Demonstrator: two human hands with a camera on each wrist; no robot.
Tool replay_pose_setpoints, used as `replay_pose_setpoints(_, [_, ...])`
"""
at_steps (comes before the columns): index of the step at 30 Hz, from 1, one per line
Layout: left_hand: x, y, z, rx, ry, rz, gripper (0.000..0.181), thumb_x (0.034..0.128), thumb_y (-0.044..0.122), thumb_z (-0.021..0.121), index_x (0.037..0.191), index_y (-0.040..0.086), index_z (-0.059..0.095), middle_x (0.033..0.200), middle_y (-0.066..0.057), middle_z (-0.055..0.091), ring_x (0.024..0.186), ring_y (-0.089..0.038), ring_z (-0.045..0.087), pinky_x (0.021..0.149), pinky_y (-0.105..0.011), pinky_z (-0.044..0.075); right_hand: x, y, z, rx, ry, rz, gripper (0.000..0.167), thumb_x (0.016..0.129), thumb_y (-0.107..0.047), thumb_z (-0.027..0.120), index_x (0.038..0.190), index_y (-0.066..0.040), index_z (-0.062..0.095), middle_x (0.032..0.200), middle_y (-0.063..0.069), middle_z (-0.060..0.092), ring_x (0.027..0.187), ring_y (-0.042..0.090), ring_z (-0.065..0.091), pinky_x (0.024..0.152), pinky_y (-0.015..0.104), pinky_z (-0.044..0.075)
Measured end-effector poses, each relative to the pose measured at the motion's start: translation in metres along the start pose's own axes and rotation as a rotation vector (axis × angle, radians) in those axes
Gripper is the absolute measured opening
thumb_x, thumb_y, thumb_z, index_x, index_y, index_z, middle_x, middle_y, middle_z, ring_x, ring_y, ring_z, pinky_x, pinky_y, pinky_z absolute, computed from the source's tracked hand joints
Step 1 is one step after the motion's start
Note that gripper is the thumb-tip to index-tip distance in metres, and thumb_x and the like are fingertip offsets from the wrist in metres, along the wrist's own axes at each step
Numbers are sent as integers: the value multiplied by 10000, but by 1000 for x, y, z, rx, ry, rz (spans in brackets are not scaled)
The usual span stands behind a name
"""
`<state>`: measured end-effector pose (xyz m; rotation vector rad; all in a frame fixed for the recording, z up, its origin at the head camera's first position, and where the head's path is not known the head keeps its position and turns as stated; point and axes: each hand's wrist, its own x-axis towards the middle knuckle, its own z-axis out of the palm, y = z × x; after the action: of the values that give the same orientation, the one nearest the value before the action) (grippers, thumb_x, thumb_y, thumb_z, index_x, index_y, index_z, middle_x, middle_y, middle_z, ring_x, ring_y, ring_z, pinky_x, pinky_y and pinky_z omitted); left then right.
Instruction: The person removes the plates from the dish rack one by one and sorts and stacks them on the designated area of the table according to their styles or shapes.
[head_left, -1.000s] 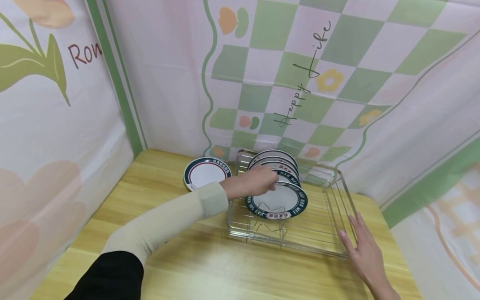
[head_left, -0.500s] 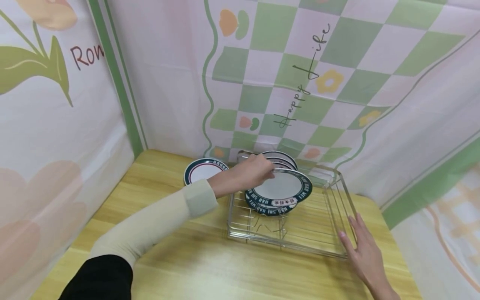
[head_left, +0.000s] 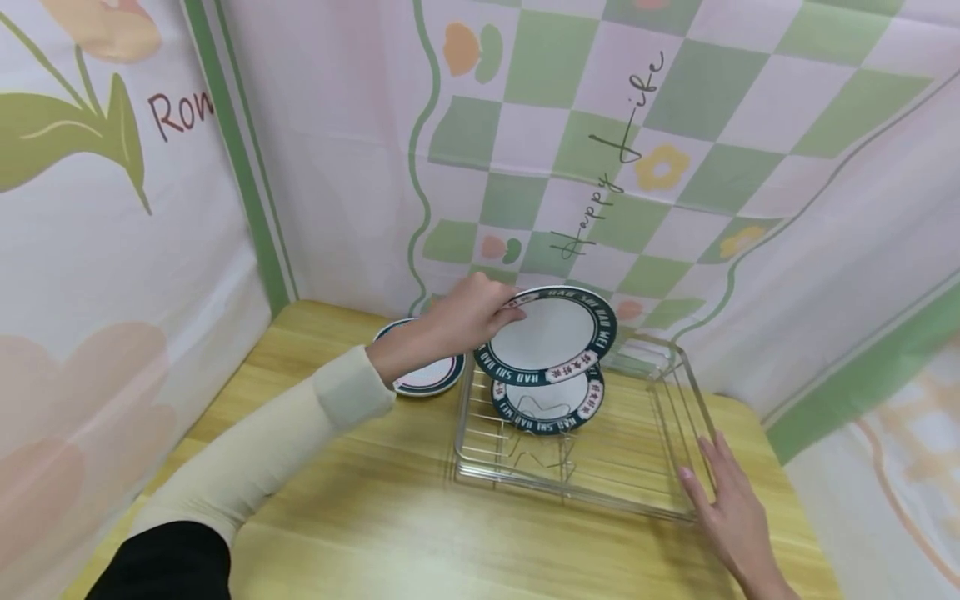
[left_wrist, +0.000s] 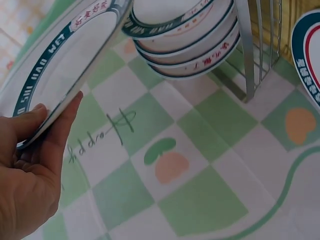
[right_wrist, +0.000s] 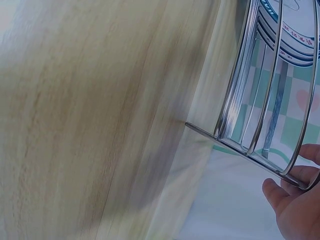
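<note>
My left hand (head_left: 474,312) pinches the edge of a white plate (head_left: 551,333) with a dark green lettered rim. In the left wrist view, the thumb lies on the face of this plate (left_wrist: 75,65) and the fingers lie behind it. It hangs tilted above a wire dish rack (head_left: 637,492), overlapping the plates behind. One similar plate (head_left: 551,404) shows below it in the rack. Several stacked plates (left_wrist: 185,50) stand in the rack in the left wrist view. My right hand (head_left: 731,508) rests against the rack's right end, fingers mostly straight; some fingertips are behind wires in the right wrist view.
Another green-rimmed plate (head_left: 431,375) lies on the wooden table (head_left: 375,517) left of the rack, partly covered by my left forearm. A patterned cloth (head_left: 345,150) hangs close behind the rack. The rack's right half has bare wires.
My left hand has lifted the plate up and leftward out of the front of the row, turning it as it rose. My right hand has stayed at the rack's end.
</note>
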<state>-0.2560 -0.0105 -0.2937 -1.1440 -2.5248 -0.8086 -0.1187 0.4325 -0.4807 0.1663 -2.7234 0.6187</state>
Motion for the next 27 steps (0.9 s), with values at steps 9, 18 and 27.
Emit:
replay_pose_setpoints(9, [-22, -15, -31, -89, 65, -214, 252, 1038, 207, 705, 1149, -17, 735, 783, -69, 680, 635, -161, 571, 587, -264, 474, -2, 1, 4, 10, -2, 3, 632, 1091, -264, 547, 1620, 9, 334, 1742, 217, 143, 1470, 630, 277, 1026, 851, 269])
replay_pose_setpoints(18, [-41, -39, -53, -139, 181, -362, 242, 1024, 165, 726, 1096, -66, 714, 830, -149, 700, 666, -216, 616, 574, -260, 491, 2, 2, 1, 8, 14, -7, 620, 1090, -261, 546, 1606, 24, 352, 1740, 216, 155, 1471, 629, 280, 1054, 840, 259])
replay_pose_setpoints(27, [-68, -76, -58, -149, 191, -574, 274, 1053, 199, 683, 1161, -52, 684, 898, -173, 693, 718, -245, 619, 585, -283, 517, 0, 1, 1, 0, 6, 0, 625, 1090, -267, 548, 1608, 20, 350, 1737, 223, 157, 1468, 629, 283, 1040, 841, 269])
